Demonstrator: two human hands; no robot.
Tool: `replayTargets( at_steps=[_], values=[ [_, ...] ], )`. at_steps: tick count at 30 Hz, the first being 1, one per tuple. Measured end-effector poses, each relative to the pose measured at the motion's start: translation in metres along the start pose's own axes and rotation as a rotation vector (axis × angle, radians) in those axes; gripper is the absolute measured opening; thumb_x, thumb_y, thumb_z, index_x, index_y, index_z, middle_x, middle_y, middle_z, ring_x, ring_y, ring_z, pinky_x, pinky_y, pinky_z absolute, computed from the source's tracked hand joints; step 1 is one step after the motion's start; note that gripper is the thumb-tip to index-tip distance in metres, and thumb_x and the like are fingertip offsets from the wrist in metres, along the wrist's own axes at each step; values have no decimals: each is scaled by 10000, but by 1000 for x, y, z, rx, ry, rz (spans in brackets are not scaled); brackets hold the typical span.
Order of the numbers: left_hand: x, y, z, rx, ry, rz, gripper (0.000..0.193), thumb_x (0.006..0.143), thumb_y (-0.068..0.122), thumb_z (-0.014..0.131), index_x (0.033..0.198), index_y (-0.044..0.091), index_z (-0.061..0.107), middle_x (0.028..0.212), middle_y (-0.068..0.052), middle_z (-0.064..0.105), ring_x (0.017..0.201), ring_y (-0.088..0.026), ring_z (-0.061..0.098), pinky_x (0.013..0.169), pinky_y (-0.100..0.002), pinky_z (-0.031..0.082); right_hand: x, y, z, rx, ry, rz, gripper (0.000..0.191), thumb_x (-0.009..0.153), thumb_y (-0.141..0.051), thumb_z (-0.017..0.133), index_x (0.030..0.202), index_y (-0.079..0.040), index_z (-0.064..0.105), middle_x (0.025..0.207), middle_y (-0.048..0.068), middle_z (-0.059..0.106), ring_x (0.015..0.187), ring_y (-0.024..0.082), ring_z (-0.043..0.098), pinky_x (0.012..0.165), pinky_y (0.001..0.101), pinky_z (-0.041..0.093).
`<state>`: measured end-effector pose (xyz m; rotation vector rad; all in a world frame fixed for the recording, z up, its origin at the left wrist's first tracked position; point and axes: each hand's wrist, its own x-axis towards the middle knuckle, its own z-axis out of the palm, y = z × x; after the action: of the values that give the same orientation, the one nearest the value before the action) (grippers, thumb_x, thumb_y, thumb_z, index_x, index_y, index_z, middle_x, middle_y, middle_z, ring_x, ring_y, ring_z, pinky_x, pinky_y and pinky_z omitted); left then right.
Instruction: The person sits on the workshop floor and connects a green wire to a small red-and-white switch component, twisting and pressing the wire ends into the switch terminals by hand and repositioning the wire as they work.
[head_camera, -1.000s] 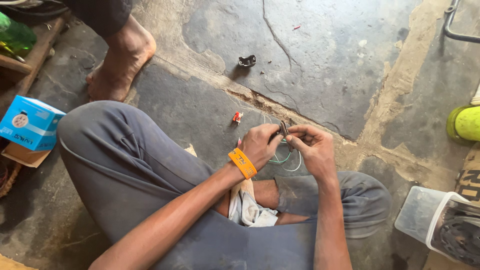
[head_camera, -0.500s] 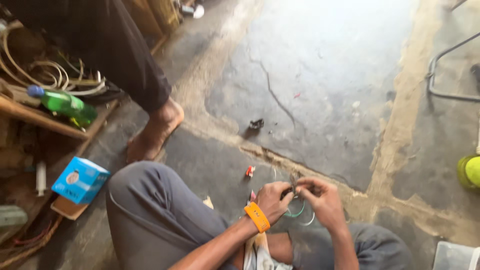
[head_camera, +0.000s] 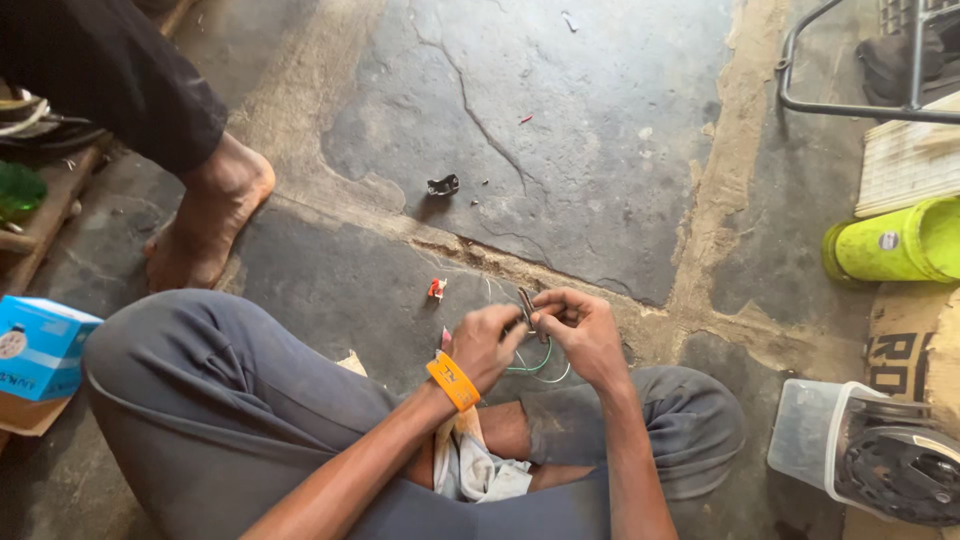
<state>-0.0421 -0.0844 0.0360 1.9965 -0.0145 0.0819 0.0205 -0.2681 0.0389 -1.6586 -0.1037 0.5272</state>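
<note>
I sit cross-legged on a stone floor with both hands together above my shins. My left hand (head_camera: 487, 343), with an orange wristband (head_camera: 453, 381), pinches a small dark tool or part (head_camera: 527, 305). My right hand (head_camera: 583, 331) grips the same small piece from the other side. Thin green and white wires (head_camera: 540, 366) loop down below my fingers. A white cloth (head_camera: 470, 468) lies in my lap.
Another person's bare foot (head_camera: 205, 230) stands at the left. A small red part (head_camera: 436, 289) and a black part (head_camera: 442, 185) lie on the floor ahead. A blue box (head_camera: 40, 347) sits left; a lime-green container (head_camera: 895, 243) and a clear plastic tub (head_camera: 815, 445) sit right.
The view has swung and settled, showing more floor ahead. My hands stay together on the small piece and wires; the other person's foot remains at the left.
</note>
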Motion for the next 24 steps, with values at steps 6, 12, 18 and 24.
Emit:
replayTargets(
  at_steps=[6, 12, 18, 24],
  values=[
    [2, 4, -8, 7, -42, -58, 162, 926, 211, 680, 951, 51, 691, 891, -188, 699, 845, -403, 678, 708, -508, 513, 5, -2, 5, 34, -19, -14, 198, 852, 60, 701, 1049, 63, 726, 824, 55, 730, 721, 98, 673, 671, 251, 559],
    [0, 1, -4, 36, -22, -29, 146, 899, 186, 688, 924, 42, 675, 864, -192, 701, 821, -402, 677, 687, -503, 514, 4, 2, 4, 21, -20, 4, 207, 851, 58, 703, 1057, 55, 716, 828, 49, 722, 722, 94, 673, 674, 239, 557],
    [5, 5, -8, -153, -8, -212, 139, 891, 126, 668, 987, 28, 648, 797, -168, 733, 721, -333, 745, 654, -436, 569, 3, -3, 11, -7, -27, 5, 194, 857, 50, 721, 1051, 55, 721, 831, 46, 712, 714, 93, 663, 656, 233, 545],
    [6, -1, -5, -200, 33, -179, 107, 874, 60, 679, 965, 4, 675, 784, -156, 748, 710, -264, 767, 640, -378, 576, 1, -8, 17, -99, 19, 4, 202, 855, 14, 746, 1055, 36, 723, 834, 35, 732, 730, 78, 679, 661, 228, 561]
  ],
)
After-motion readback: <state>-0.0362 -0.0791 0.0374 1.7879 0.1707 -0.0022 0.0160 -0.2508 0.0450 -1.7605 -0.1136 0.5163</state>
